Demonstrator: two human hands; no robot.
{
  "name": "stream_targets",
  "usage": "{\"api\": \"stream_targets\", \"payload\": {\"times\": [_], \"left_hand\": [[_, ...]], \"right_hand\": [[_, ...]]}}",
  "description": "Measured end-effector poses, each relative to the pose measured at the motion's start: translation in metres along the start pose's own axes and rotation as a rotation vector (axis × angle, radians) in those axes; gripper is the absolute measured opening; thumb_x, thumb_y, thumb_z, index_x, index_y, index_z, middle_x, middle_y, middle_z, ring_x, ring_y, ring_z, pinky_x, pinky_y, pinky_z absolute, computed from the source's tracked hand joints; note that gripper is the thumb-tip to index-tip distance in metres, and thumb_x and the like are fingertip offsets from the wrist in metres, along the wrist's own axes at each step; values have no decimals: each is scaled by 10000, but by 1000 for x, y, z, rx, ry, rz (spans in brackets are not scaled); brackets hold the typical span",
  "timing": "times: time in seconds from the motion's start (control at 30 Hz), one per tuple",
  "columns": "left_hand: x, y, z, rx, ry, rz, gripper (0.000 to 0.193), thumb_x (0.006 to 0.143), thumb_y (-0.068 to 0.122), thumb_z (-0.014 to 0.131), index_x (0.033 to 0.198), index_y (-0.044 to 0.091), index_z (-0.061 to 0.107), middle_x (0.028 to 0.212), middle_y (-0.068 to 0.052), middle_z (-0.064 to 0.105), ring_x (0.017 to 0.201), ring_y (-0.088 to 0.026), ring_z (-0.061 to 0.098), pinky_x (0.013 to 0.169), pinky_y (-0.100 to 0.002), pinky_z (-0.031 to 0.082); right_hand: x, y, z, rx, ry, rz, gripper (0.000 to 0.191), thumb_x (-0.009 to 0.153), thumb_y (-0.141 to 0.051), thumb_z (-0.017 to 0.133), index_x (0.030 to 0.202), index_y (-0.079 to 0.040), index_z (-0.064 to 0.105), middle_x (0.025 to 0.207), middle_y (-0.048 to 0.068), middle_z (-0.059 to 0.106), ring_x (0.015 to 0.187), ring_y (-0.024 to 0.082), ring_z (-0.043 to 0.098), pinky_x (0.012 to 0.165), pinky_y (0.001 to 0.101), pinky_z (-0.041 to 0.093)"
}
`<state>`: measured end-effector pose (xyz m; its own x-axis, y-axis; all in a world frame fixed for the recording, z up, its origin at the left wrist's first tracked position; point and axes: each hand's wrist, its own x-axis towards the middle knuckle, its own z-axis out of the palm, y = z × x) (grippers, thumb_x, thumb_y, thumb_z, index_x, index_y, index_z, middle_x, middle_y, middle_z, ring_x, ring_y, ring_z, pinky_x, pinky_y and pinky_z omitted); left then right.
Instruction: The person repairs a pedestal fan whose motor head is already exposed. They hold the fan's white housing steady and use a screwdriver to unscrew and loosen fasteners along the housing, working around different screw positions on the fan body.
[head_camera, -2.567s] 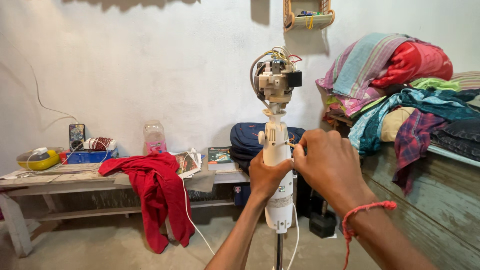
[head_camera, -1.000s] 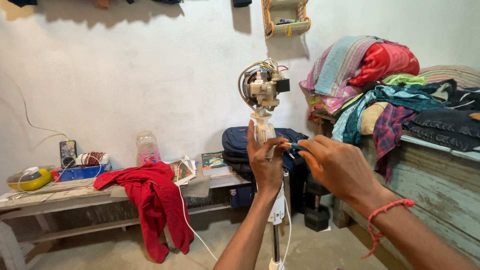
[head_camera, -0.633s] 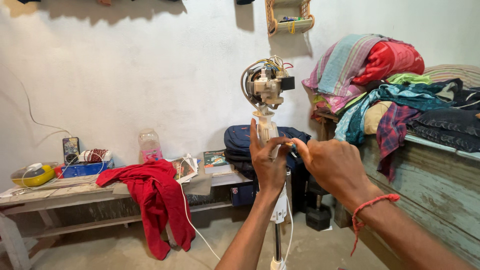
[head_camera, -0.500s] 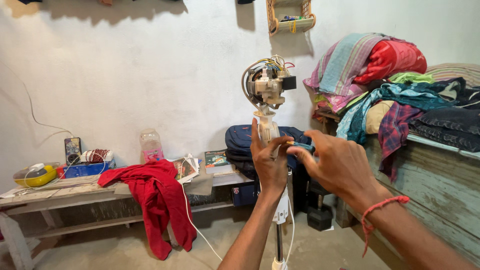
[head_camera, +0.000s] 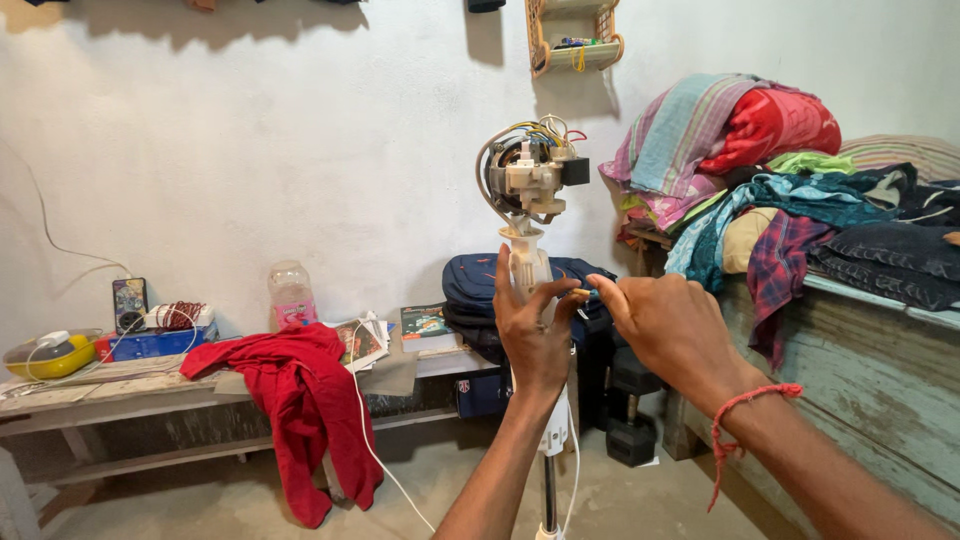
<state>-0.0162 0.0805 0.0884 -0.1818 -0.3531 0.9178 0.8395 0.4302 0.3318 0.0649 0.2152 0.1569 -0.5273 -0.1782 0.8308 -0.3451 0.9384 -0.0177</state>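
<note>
The left hand (head_camera: 532, 335) wraps around the white neck of a stripped pedestal fan (head_camera: 530, 270), fingers curled behind the column and thumb across its front, just below the bare motor. The right hand (head_camera: 668, 330) comes in from the right at the same height, its fingers pinched on a thin tool (head_camera: 583, 293) whose tip meets the column beside the left thumb; the tool is too small to tell what kind it is. A red thread bracelet (head_camera: 745, 420) circles the right wrist.

The fan stands upright in the middle of the room on a slim metal pole. Its exposed motor (head_camera: 522, 175) sits at the top, with coloured wires looping over it and a small black block on its right side.

Behind and to the left, a low wooden tabletop (head_camera: 120, 385) runs along the white wall. A red garment (head_camera: 300, 400) hangs over its front edge, with a clear plastic jar (head_camera: 291, 295), papers, a blue box and a yellow bowl (head_camera: 45, 355) on top. A dark blue backpack (head_camera: 475, 290) rests behind the fan. To the right, folded clothes and blankets (head_camera: 780, 170) are piled on a worn painted chest (head_camera: 870, 370).
</note>
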Motion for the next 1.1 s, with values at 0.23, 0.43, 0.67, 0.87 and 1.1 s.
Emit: {"api": "stream_targets", "payload": {"times": [0.23, 0.43, 0.67, 0.87, 1.1], "left_hand": [[2, 5, 3, 36, 11, -24, 146, 816, 156, 835, 952, 206, 817, 1631, -143, 381, 1404, -351, 484, 1111, -448, 421], [4, 8, -2, 45, -11, 22, 209, 797, 190, 862, 990, 179, 786, 1616, -173, 326, 1389, -375, 458, 1085, -470, 402], [-1, 5, 5, 101, 18, 12, 139, 804, 107, 829, 923, 171, 797, 1602, -141, 391, 1353, -358, 501, 1063, -462, 430], [-1, 3, 7, 134, 21, 17, 143, 811, 84, 809, 928, 166, 796, 1610, -126, 396, 1357, -348, 510, 1072, -459, 441], [1, 8, -10, 30, -65, 63, 476, 791, 238, 874, 1224, 139, 703, 1633, -241, 260, 1438, -409, 407, 1108, -497, 399]], "right_hand": [[-13, 3, -7, 109, 204, -310, 233, 848, -225, 697, 969, -25, 698, 801, 158, 671, 683, 396, 672, 557, 477, 507], [-2, 10, 0, -16, 105, -134, 318, 943, -283, 692, 777, -14, 656, 736, 186, 664, 698, 426, 658, 577, 508, 495], [-2, 5, -4, -129, -71, 112, 389, 991, -449, 624, 847, -114, 758, 748, 203, 682, 757, 425, 671, 616, 496, 517], [-13, 9, -4, 73, 150, -245, 216, 857, -246, 720, 975, -65, 713, 819, 161, 701, 705, 408, 675, 573, 484, 514], [-4, 8, 5, 84, 134, -145, 312, 958, -265, 665, 754, -29, 675, 677, 214, 651, 639, 446, 639, 550, 525, 483]]}}
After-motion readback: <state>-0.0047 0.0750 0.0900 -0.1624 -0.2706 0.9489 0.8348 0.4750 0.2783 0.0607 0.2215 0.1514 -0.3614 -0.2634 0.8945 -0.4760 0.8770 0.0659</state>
